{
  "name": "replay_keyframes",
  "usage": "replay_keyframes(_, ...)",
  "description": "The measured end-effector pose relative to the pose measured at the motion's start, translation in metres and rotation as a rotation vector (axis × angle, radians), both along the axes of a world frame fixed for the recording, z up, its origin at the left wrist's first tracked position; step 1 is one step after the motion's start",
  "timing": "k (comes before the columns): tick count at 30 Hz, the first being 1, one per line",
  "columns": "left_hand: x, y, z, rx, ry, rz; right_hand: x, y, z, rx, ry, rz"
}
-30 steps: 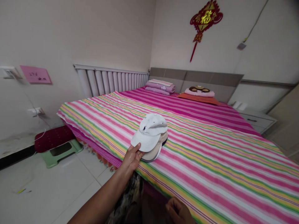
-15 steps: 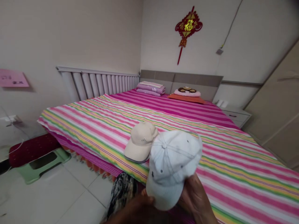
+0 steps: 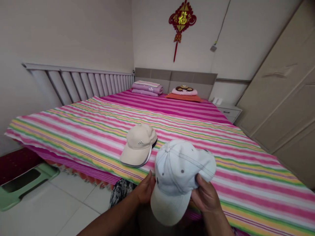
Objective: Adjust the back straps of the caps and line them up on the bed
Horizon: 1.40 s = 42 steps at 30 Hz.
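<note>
I hold a white baseball cap (image 3: 178, 178) up in front of me, over the near edge of the bed, its brim pointing down toward me. My left hand (image 3: 145, 189) grips its left side and my right hand (image 3: 206, 195) grips its right side, thumb on top. A beige cap (image 3: 139, 144) lies on the striped bedspread (image 3: 73, 124) just beyond, with a dark cap edge showing under it.
Folded purple bedding (image 3: 147, 88) and a pink pillow on an orange one (image 3: 184, 92) lie at the headboard. A radiator (image 3: 81, 83) lines the left wall, a green stool with a red cushion (image 3: 19, 170) stands on the floor at left, and a nightstand (image 3: 227, 110) and wardrobe (image 3: 283, 91) stand right.
A second ago my left hand held the white cap by its brim atop the stack on the bed. The cap is now lifted off, held in both hands, and my view has swung right.
</note>
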State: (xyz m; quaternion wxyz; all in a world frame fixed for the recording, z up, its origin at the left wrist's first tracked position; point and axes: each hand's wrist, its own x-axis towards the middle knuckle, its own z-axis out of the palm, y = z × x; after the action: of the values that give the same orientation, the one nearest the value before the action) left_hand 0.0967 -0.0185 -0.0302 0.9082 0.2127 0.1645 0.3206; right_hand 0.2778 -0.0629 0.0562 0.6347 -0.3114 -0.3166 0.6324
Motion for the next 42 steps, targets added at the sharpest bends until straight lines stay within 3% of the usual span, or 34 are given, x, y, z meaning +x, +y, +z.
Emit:
replay_keyframes(7,-0.003,0.018,0.014,-0.086,0.184,0.023,0.017,-0.014,-0.010,-0.040,-0.175,0.123)
replay_keyframes(15,-0.007,0.007,0.051,0.056,0.140,0.203,0.029,-0.028,-0.013,-0.037,-0.143,0.011)
replay_keyframes(19,-0.010,0.002,0.065,0.061,0.188,0.156,0.032,-0.034,-0.008,-0.049,-0.142,0.010)
replay_keyframes(25,-0.009,0.002,0.079,0.259,0.146,0.143,0.039,-0.038,-0.013,-0.113,-0.109,0.059)
replay_keyframes(34,-0.010,0.001,0.086,0.308,0.215,0.150,0.032,-0.043,-0.004,-0.139,-0.186,0.120)
replay_keyframes(42,-0.013,-0.002,0.101,0.380,0.295,0.065,0.034,-0.043,-0.007,-0.027,-0.256,0.134)
